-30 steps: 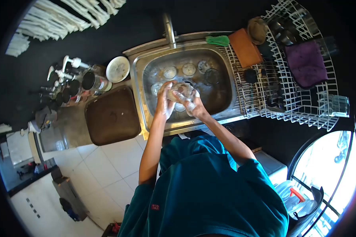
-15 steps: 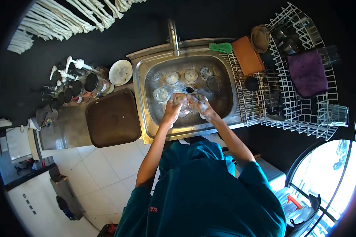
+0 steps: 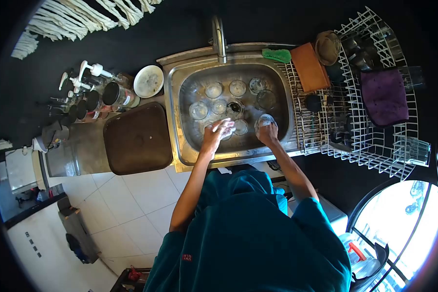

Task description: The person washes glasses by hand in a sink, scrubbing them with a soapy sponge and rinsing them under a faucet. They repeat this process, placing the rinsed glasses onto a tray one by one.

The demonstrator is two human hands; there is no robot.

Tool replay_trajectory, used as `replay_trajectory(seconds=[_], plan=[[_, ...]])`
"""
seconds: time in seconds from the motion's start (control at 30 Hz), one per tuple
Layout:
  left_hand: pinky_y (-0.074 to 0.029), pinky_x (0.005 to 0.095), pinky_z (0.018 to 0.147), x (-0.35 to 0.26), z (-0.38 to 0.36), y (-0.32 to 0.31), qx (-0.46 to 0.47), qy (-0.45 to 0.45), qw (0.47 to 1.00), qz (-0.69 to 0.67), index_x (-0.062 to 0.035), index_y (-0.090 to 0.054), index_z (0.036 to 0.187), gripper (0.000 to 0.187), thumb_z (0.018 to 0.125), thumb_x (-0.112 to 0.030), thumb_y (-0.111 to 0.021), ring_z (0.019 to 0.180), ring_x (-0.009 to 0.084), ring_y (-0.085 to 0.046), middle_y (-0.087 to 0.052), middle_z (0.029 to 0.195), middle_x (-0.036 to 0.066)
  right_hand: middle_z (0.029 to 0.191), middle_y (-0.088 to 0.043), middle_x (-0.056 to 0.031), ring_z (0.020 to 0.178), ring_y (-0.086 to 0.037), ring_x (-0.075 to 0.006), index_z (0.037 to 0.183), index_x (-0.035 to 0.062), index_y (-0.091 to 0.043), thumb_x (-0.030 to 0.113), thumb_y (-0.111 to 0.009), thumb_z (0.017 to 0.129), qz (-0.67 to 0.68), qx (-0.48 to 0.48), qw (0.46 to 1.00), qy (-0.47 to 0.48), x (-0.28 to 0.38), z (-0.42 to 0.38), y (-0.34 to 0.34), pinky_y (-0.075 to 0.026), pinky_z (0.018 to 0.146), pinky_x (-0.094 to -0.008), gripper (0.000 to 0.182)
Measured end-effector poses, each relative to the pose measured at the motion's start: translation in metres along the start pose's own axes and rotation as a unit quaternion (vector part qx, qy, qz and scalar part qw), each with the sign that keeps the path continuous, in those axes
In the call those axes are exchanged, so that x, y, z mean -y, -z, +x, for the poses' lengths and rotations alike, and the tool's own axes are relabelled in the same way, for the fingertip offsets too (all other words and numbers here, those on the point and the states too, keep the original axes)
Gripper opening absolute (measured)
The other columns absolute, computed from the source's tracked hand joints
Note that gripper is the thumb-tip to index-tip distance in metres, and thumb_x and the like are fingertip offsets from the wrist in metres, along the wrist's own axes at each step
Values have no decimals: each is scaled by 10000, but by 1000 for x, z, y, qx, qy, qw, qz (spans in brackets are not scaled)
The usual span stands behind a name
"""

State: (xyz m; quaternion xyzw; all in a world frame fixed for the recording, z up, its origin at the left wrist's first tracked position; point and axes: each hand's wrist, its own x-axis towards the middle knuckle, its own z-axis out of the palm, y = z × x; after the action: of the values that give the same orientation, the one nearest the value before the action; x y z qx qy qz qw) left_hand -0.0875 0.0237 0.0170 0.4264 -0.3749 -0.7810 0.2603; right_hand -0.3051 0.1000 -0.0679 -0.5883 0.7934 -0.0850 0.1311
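You've got blown-out glare at the window [image 3: 394,219], lower rt; rest dimmer, fisheye warps edges, corners blk.

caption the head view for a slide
Right hand holding a glass, soapy left hand nearby, at a metal sink.

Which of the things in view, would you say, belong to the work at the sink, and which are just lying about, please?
Belonging to it, it seems:
sink
glass in the right hand
other glasses in the sink
foamy left hand, itself at work

Apparently just lying about:
brown tray
white bowl
purple cloth
dark-lidded jar
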Motion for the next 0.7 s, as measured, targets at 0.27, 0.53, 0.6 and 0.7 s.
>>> replay_trajectory(seconds=[0.27, 0.53, 0.6, 0.7], plan=[[-501, 286, 796, 1, -4, 18, -47, 3, 998, 34, -27, -538, 1201, 317, 901, -128, -522, 930, 198, -618, -595, 1149, 139, 1125, -588, -156, 1074, -547, -286, 1055, 108, -614, 228, -571, 745, -166, 119, 979, -16, -9, 3, -50, -405, 887, -423, 336], [-488, 265, 780, 6, -10, 19, -37, 11, 999, 7, -33, -556, 1179, 310, 870, -36, -523, 910, 161, -605, -597, 1120, 103, 918, -617, -119, 728, -621, -300, 917, 106, -619, 228, -673, 702, -7, -170, 985, 0, 1, 19, 24, -458, 653, -411, 252], [-493, 264, 758, 9, -11, 17, -22, 15, 999, 18, -27, -549, 1177, 303, 876, -57, -530, 901, 162, -606, -599, 1105, 99, 895, -628, -106, 748, -626, -292, 879, 105, -632, 212, -666, 699, -27, -180, 983, 7, -4, 41, 32, -456, 654, -406, 212], [-497, 268, 743, 9, -11, 9, -7, 28, 999, 43, -16, -531, 1186, 310, 890, -105, -536, 881, 171, -613, -610, 1090, 109, 880, -662, -71, 805, -639, -262, 827, 132, -683, 179, -606, 735, -133, -49, 990, -27, -4, 75, 36, -453, 659, -394, 129]])
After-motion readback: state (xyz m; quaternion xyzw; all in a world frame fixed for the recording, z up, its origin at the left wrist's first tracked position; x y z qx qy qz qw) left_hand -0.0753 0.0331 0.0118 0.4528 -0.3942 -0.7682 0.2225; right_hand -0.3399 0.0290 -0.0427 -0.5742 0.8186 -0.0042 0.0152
